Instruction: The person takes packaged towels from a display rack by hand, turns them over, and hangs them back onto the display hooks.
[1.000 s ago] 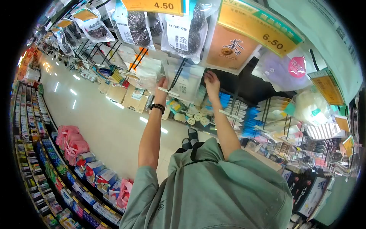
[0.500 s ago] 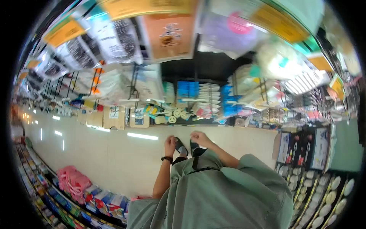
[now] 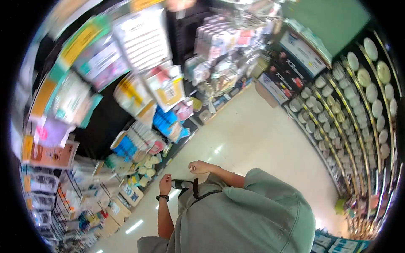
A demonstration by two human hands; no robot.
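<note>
My left hand [image 3: 165, 184] is raised in front of my body, a dark beaded bracelet on its wrist; its fingers look curled, but whether they close is too small to tell. To its right, my right hand [image 3: 199, 167] hangs over the pale floor with its fingers bent and no object visible in it. The two hands are apart. A black strap [image 3: 195, 187] lies against my grey-green shirt [image 3: 244, 215] just below them. Neither hand touches the hanging goods, of which the blue packets [image 3: 166, 122] are among the nearest.
Racks of hanging packets, such as a brown packet [image 3: 52, 155], run along the left. Stacked black and white boxes [image 3: 287, 69] stand at the upper right. Beside them, a shelf holds rows of round pale dishes [image 3: 363, 77]. Shiny floor [image 3: 253, 135] lies between.
The view has turned to the right, so the racks now slant along the left and the boxes and dish shelf sit nearer the centre. Both hands stay raised before my body.
</note>
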